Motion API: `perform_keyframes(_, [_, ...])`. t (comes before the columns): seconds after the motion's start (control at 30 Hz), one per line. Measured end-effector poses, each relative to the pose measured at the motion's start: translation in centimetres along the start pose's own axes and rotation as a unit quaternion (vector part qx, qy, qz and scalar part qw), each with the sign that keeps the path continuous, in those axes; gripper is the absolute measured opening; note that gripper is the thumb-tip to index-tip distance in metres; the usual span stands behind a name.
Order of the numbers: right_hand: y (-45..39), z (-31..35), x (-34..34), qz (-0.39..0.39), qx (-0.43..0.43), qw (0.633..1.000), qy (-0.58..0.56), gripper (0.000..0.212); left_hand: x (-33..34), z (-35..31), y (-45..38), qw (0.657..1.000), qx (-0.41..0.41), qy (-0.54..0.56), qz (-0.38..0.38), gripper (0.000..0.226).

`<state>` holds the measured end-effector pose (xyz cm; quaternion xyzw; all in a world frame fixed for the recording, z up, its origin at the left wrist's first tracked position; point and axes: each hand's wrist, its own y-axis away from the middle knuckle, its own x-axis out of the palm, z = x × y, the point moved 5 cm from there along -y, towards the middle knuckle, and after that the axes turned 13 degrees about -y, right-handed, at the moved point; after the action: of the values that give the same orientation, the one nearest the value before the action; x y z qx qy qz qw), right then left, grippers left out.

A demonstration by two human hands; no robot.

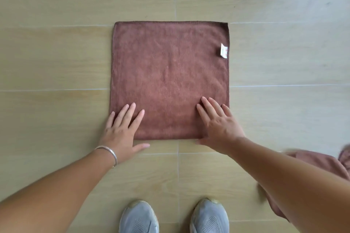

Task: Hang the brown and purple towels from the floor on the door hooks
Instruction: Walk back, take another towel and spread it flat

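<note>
Flat on the floor lies the brown towel, a near-square of soft, short-piled cloth with stitched hems and a small white tag at its right edge. It is spread smooth, with only faint creases. The floor is pale, wood-grain tile in long planks, with thin light joints running under the towel.

The left hand rests on the towel's near left corner, fingers straight and spread flat, thumb out on the bare floor just past the near hem; it holds nothing. A silver bangle circles that wrist. The right hand lies likewise on the near right corner, fingers straight and pressed to the cloth, thumb stretched along the near hem, nothing gripped.

Another piece of cloth, dull pinkish-brown, sits crumpled at the right, partly hidden behind the right forearm and blurred; its true colour is hard to tell. Two grey mesh shoes stand near the bottom edge, apart from the towel. Bare floor lies open on the towel's far, left and right sides.
</note>
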<state>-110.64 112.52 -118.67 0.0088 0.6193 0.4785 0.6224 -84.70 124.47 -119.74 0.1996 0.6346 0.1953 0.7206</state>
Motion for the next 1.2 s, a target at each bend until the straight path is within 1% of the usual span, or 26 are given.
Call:
perform_keyframes(0.07, [0.1,-0.2,0.4,-0.004,-0.008,0.999,0.036,0.108,0.0,0.1,0.0,1.000,0.008,-0.025,-0.012,0.107])
perform_keyframes(0.1, [0.1,-0.3,0.4,-0.006,-0.012,0.999,0.043,0.105,-0.3,0.1,-0.1,0.999,0.013,-0.031,-0.024,0.103])
perform_keyframes(0.17, [0.2,-0.2,0.4,-0.007,-0.012,0.999,0.046,0.092,-1.0,0.6,-0.2,0.997,0.023,-0.041,-0.055,0.092])
perform_keyframes(0.23, [0.3,0.0,0.2,-0.005,-0.007,0.999,0.052,0.077,-1.8,1.2,-0.1,0.996,0.035,-0.040,-0.065,0.084])
perform_keyframes(0.3, [0.6,0.0,-0.5,0.008,0.002,0.999,0.053,0.068,-2.5,1.6,0.0,0.998,0.043,-0.041,-0.037,0.076])
perform_keyframes(0.4, [1.8,-0.1,-3.3,0.025,0.006,0.999,0.040,0.059,-4.4,2.9,0.2,0.994,0.034,-0.081,0.059,0.062])
perform_keyframes(0.47, [3.1,-0.1,-5.9,0.017,0.002,0.999,0.038,0.052,-7.2,3.6,0.6,0.992,0.036,-0.104,0.066,0.058])
perform_keyframes(0.63, [6.7,0.7,-15.0,-0.010,-0.004,0.998,0.058,0.034,-16.7,5.9,2.5,0.992,0.038,-0.116,0.043,0.047])
perform_keyframes(0.8, [10.0,1.6,-26.1,-0.045,0.015,0.996,0.072,0.037,-27.8,8.7,4.5,0.992,0.025,-0.126,0.017,0.029])
perform_keyframes(0.9, [12.1,2.3,-32.4,-0.059,0.025,0.995,0.076,0.028,-34.5,10.5,6.1,0.992,0.018,-0.125,-0.006,0.014])
perform_keyframes(1.03, [15.4,3.6,-40.7,-0.078,0.033,0.993,0.079,0.027,-42.9,13.0,8.7,0.990,0.010,-0.138,-0.023,0.013])
perform_keyframes(1.2, [19.6,5.0,-52.8,-0.123,0.049,0.987,0.086,0.030,-55.4,16.8,12.3,0.989,-0.006,-0.137,-0.052,0.021])
